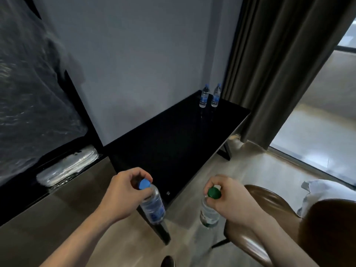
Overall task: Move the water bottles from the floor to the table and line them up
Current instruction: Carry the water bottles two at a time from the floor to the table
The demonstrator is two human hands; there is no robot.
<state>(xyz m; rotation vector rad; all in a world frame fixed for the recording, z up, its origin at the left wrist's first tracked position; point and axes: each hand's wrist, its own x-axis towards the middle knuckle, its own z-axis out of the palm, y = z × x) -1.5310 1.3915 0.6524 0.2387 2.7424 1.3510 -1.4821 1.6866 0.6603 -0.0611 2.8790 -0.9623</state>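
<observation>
The left hand grips a blue-capped bottle by its neck; the right hand grips a green-capped bottle. Two more bottles (upright, side by side) stand at the table's far end.

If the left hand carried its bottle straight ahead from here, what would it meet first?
Probably nothing at first: the left hand holds its blue-capped bottle at the near end of the table, whose top looks bare up to the two bottles at the far end. Depth is uncertain.

I see both bare forearms reach forward. My left hand curls its fingers around the neck of a clear plastic blue-capped bottle. My right hand pinches a clear plastic green-capped bottle the same way.
</observation>
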